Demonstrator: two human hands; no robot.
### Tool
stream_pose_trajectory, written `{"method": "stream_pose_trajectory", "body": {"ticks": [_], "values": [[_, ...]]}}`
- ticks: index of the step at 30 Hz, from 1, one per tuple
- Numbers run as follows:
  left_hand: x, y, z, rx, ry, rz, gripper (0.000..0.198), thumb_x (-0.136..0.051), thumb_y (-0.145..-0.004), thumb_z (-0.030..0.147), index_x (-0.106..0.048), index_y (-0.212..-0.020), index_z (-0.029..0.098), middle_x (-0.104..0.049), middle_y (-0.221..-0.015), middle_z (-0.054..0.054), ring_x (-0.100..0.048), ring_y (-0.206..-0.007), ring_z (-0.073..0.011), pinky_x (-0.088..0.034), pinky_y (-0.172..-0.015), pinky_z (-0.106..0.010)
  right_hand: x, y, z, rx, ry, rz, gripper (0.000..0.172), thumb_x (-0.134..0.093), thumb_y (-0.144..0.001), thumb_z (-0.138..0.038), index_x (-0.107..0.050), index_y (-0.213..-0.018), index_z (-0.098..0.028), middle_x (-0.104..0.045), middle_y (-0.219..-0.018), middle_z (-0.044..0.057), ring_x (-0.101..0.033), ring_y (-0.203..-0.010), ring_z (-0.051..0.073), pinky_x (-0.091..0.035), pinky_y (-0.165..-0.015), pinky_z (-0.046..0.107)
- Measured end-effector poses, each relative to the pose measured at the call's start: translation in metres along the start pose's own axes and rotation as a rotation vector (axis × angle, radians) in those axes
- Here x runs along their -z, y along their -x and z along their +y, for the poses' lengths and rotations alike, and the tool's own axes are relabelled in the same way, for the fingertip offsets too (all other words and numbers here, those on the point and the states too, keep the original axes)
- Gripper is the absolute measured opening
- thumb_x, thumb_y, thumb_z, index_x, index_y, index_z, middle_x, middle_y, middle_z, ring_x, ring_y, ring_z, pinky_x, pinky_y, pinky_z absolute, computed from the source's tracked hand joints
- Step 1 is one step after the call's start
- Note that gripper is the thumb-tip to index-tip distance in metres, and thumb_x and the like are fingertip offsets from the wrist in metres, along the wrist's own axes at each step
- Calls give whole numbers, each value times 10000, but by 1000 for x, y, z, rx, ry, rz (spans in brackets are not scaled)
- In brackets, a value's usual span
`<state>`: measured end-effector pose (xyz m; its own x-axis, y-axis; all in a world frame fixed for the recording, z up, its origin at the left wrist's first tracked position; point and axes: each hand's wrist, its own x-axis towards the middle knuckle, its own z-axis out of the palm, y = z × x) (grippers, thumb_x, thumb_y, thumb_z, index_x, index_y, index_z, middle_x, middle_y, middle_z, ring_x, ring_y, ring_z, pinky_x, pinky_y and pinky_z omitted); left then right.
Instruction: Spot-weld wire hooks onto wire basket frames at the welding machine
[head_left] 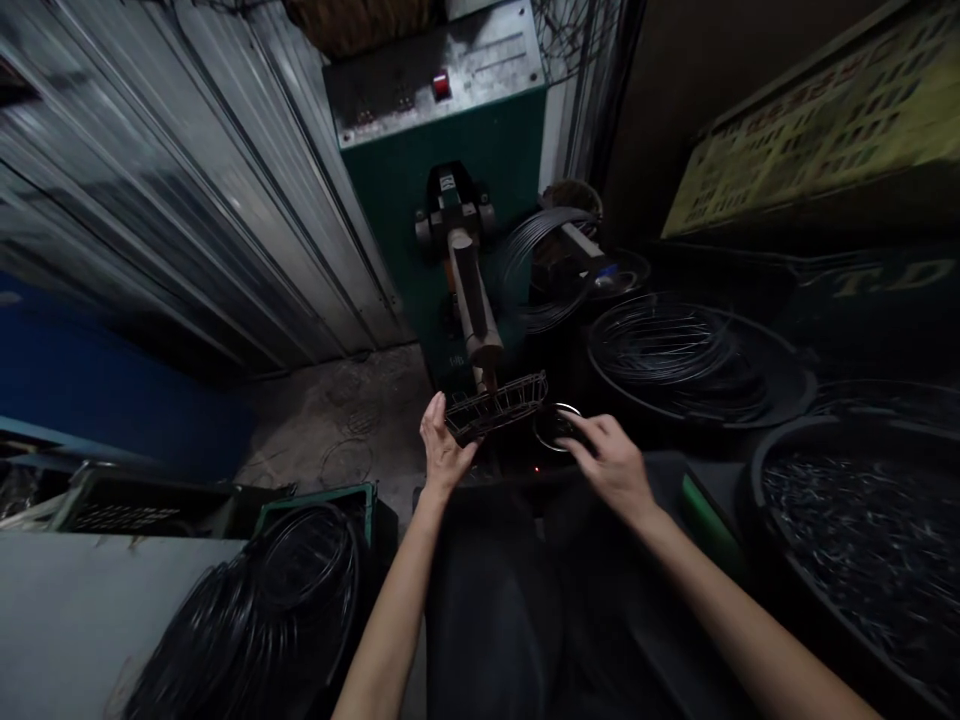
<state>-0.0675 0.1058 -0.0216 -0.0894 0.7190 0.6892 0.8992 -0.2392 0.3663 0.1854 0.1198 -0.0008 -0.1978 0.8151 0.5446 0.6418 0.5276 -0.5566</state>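
Note:
A small wire basket frame (510,400) sits tilted under the electrode arm (476,300) of a green spot welder (390,160). My left hand (444,445) grips the left end of this frame, thumb on the near side and fingers up along its edge. Just right of the frame, my right hand (611,460) pinches a thin metal ring (556,448) between thumb and fingers. The ring is apart from or barely beside the frame; the dark makes the gap hard to judge.
Right of me stand a tub (757,490) full of short metal pieces and a basin (802,385) of wire rings. A wire coil (551,225) hangs near the welder. Black wire hoops (300,570) pile over a green crate (371,495) at left. A yellow crate (825,130) is at upper right.

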Motion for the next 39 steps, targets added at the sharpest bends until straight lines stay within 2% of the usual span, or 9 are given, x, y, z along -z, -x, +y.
{"method": "stream_pose_trajectory", "body": {"ticks": [7,14,21,24,29,32,35,37,39], "values": [[1,4,-25,78,64,-73,677,-716,-673,375,-405,-1252,215,-514,-1184,-78,-517,-1112,-279,-449,-962,-497,107,54,98,-335,240,126,388,-486,-851,-498,-696,-977,-197,-599,-825,54,-562,-712,168,-453,-669,303],[-17,0,-42,160,141,-7,785,-752,-585,488,-480,-1223,120,-534,-1162,-124,-549,-1072,-294,-476,-933,-447,201,111,179,-736,470,190,314,-494,-826,-347,-678,-961,-131,-656,-937,105,-580,-831,191,-440,-797,345],[-12,-2,-27,167,131,43,720,-773,-577,464,-463,-1217,351,-550,-1170,51,-571,-1058,-267,-509,-904,-530,192,126,218,-797,494,48,203,-578,-769,-313,-684,-794,-142,-629,-770,64,-539,-691,137,-409,-715,300],[-9,-3,-17,171,157,0,666,-756,-626,412,-461,-1215,315,-543,-1164,-14,-558,-1067,-277,-486,-910,-542,180,118,225,-813,473,17,330,-537,-782,-457,-627,-643,-172,-568,-676,49,-473,-586,106,-368,-615,282],[7,12,7,147,141,-3,447,-685,-713,357,-521,-1094,189,-568,-997,-58,-583,-953,-214,-499,-821,-411,162,101,203,-858,397,-25,543,-458,-705,-655,-297,-359,-268,-312,-415,-6,-222,-394,81,-223,-496,347],[10,23,9,193,35,45,464,-715,-671,305,-518,-1071,176,-579,-967,-40,-590,-900,-181,-520,-792,-347,157,98,209,-872,366,-79,485,-424,-583,-702,-290,-347,-300,-289,-403,19,-277,-388,119,-193,-509,387],[18,38,19,238,83,-1,495,-733,-647,240,-507,-1084,189,-575,-988,-39,-586,-927,-186,-511,-825,-346,159,112,227,-1143,348,-70,367,-420,-437,-675,-314,-436,-324,-406,-517,156,-577,-760,328,-206,-544,430],[26,49,30,258,150,-52,501,-736,-645,221,-504,-1088,204,-570,-1002,-39,-582,-948,-195,-503,-851,-360,163,128,239,-1247,368,-15,365,-410,-398,-661,-425,-542,-325,-473,-637,268,-532,-1024,404,-207,-554,445],[35,56,40,277,212,-102,501,-728,-663,211,-500,-1108,224,-568,-1022,-45,-579,-970,-200,-495,-877,-362,168,144,249,-1155,383,49,461,-407,-426,-671,-540,-673,-304,-494,-694,328,-501,-1078,433,-203,-548,449]]}}
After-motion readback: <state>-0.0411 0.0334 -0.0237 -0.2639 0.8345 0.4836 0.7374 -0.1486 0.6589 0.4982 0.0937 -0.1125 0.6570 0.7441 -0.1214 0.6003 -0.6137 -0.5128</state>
